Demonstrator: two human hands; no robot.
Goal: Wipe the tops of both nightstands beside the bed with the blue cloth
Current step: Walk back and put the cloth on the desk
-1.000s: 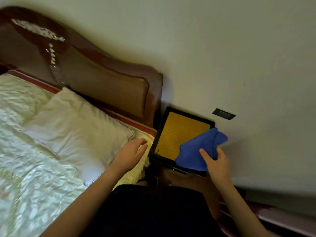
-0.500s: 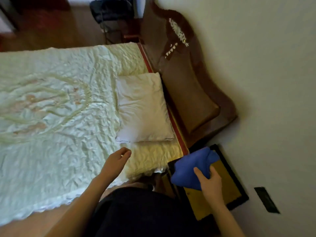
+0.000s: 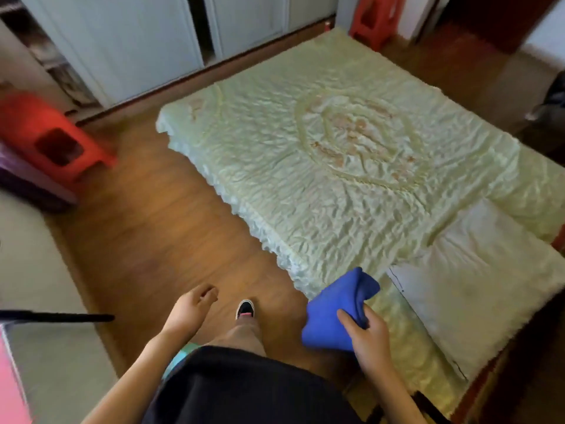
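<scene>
The person stood on the wooden floor (image 3: pixel 146 228) beside the bed (image 3: pixel 336 166), looking down along its length. The right hand (image 3: pixel 371 335) gripped the blue cloth (image 3: pixel 334 310), thumb over the top and fingers curled under, and held the bunched fabric up over the near edge of the mattress, close to the corner of the white pillow (image 3: pixel 477 280). The cloth hung in loose folds and rested on no surface. Neither nightstand was in view.

The left hand (image 3: pixel 191 309) hung free over the floor with its fingers loosely curled and nothing in it. Between the two arms one dark shoe (image 3: pixel 245 308) with a pale sole pointed forward on the boards, and below it a dark garment (image 3: pixel 244 390) filled the bottom of the view.

The bed wore a pale green, crinkled cover with a round stitched pattern in the middle; the pillow lay at the right end, near the person. A red plastic stool (image 3: pixel 52 139) stood on the floor to the left, well apart from the bed, and a second red stool (image 3: pixel 376 19) stood beyond the bed's far corner. White wardrobe doors (image 3: pixel 146 41) ran along the far wall. A thin dark rod (image 3: pixel 58 317) poked in from the left edge; what it belonged to could not be told.
</scene>
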